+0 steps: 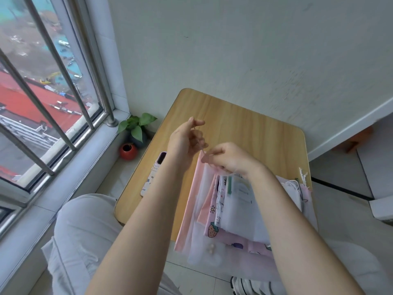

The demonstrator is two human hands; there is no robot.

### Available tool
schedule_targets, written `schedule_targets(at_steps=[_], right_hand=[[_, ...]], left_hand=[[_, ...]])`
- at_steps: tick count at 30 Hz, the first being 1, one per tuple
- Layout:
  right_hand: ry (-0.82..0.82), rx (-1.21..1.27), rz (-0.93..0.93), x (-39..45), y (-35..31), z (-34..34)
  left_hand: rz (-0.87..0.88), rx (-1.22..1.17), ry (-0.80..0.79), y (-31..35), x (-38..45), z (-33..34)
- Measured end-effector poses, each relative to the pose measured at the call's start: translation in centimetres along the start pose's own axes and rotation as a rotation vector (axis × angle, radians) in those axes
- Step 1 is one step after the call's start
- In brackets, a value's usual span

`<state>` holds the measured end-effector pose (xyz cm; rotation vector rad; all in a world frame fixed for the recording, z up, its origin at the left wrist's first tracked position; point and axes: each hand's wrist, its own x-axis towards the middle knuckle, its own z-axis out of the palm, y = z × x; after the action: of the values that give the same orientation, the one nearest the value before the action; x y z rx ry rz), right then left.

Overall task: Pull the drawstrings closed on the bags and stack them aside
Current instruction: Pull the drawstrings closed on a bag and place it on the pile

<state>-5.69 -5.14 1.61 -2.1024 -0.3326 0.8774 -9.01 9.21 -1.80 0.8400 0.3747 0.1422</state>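
Both forearms reach out over the wooden tabletop (pixel 244 116). The left hand (pixel 185 137) is raised, palm turned inward, fingers curled and pinching a thin drawstring (pixel 198 143) that runs down to the right hand (pixel 229 158). That hand sits lower, knuckles up, fingers pinching the gathered mouth of a sheer white bag (pixel 204 209). The bag hangs over a pile of patterned bags (pixel 234 209) on the tabletop's right side. A phone (pixel 154 173) lies by the left edge.

The table (pixel 244 122) shows smooth, matt wood grain. The bags (pixel 238 209) are thin printed cloth, 1 sheer white. The window bars (pixel 70 86) look like shiny metal.
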Motion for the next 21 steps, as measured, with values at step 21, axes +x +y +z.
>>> schedule_targets(at_steps=[21], right_hand=[[0.206,0.555,-0.150,-6.0,6.0,0.7]], left_hand=[[-0.105,0.734,0.000,-6.7,-8.3,1.8]])
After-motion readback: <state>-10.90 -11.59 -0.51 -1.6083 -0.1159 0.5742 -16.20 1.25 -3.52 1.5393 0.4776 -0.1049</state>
